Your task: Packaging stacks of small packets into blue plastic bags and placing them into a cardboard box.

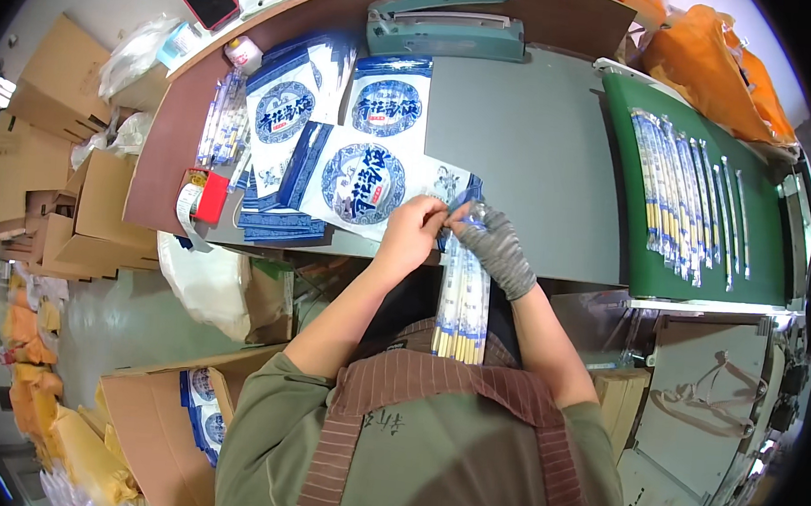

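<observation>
A bundle of chopsticks (pixel 463 304) in clear, blue-patterned wrappers hangs over the table's front edge, against my apron. My right hand (pixel 500 250), in a grey knitted glove, is closed around its upper end. Bare and pinched, my left hand (pixel 415 230) meets the right fingertips there; what it pinches is too small to make out. Just behind my hands lies a white and blue printed bag (pixel 363 182), on top of others. Another flat bag (pixel 388 101) lies farther back.
Several wrapped chopsticks lie in a row on a green board (pixel 708 227) at right. A teal bag sealer (pixel 444 35) stands at the back. At left are a red tape dispenser (pixel 210 197) and more wrapped chopsticks (pixel 224 123). An open cardboard box (pixel 144 432) holds printed bags.
</observation>
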`<state>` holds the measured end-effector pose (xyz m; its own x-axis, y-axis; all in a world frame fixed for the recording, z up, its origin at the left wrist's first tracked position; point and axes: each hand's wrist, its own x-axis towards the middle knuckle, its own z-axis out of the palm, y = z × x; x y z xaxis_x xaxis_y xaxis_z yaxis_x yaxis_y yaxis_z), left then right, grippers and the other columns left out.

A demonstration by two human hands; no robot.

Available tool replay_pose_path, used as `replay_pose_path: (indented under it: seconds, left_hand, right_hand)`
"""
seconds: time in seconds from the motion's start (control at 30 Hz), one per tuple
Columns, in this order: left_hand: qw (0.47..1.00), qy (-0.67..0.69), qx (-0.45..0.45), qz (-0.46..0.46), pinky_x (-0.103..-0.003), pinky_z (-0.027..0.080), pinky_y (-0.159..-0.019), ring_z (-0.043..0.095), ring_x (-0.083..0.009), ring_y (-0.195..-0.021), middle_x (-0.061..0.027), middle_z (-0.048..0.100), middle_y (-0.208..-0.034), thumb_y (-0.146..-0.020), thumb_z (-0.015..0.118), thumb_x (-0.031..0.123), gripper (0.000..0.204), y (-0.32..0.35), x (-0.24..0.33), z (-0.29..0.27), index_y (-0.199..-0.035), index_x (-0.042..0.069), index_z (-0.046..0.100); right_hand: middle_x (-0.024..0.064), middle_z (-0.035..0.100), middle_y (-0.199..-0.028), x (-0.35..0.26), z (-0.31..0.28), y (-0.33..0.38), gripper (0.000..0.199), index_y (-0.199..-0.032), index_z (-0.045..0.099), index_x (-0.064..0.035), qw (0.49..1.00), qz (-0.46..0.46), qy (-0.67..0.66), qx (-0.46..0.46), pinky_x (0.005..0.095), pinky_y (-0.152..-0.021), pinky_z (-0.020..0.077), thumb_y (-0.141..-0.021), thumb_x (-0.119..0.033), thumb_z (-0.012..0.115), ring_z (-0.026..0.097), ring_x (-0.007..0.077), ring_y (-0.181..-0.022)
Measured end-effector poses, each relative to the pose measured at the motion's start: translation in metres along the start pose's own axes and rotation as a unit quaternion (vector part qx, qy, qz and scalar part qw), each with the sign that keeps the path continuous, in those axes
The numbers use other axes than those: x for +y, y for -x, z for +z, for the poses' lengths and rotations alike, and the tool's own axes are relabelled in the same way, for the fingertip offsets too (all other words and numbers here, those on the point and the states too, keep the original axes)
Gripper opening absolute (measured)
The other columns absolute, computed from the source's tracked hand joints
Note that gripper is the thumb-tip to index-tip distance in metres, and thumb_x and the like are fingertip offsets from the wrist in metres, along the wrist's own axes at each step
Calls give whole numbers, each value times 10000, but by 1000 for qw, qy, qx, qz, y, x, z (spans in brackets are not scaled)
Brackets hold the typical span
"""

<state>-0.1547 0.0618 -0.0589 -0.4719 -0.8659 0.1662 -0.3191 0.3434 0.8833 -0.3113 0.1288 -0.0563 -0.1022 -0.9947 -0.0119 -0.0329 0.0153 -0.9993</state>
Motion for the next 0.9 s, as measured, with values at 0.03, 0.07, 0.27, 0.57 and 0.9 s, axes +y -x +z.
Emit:
replay_pose_path:
  seconds: [0.03, 0.07, 0.27, 0.57, 0.9]
  left_hand:
    - [1000, 2, -3, -2, -350, 476, -663, 621, -311, -743, -159, 631, -841, -844, 602, 12, 83, 3, 5, 0, -917, -21, 623]
    - [996, -33, 41, 73, -360, 475, -661, 607, -315, -753, -151, 612, -839, -843, 603, 11, 87, 7, 9, 0, -926, -10, 615]
    - [912, -190, -47, 362, -375, 477, -660, 562, -272, -778, -97, 554, -862, -700, 636, 39, 221, 33, 50, -25, -913, -1, 594]
    - [936, 26, -228, 267, -353, 504, -647, 605, -268, -772, -95, 602, -846, -799, 687, 35, 155, 91, 39, -33, -947, 35, 640]
    - [932, -130, -52, 334, -249, 474, -655, 583, -92, -725, -26, 624, -825, -894, 603, 30, 184, -32, 262, -165, -1076, 8, 622]
  right_hand:
    - [20, 649, -903, -1, 4, -1, 202, -982, 643, -32, 999, 18, 47, -9, 288, -791, 471, -834, -168, 671, 568, 130, -837]
    - [38, 650, -930, 0, 7, -1, 255, -1048, 636, -34, 994, 11, 109, -4, 309, -825, 475, -829, -156, 683, 578, 152, -881]
    - [81, 624, -1061, -4, 10, 58, 451, -1199, 558, -20, 983, 98, -139, -75, 319, -858, 483, -825, -219, 712, 581, 160, -965]
    - [65, 615, -856, -9, 10, 153, 457, -1050, 524, -55, 934, 136, 330, 17, 348, -715, 509, -754, -289, 782, 618, 200, -774]
    - [44, 682, -916, -275, -19, 45, 249, -1076, 679, 5, 889, -309, 332, 68, 216, -746, 487, -876, -125, 609, 599, 80, -806]
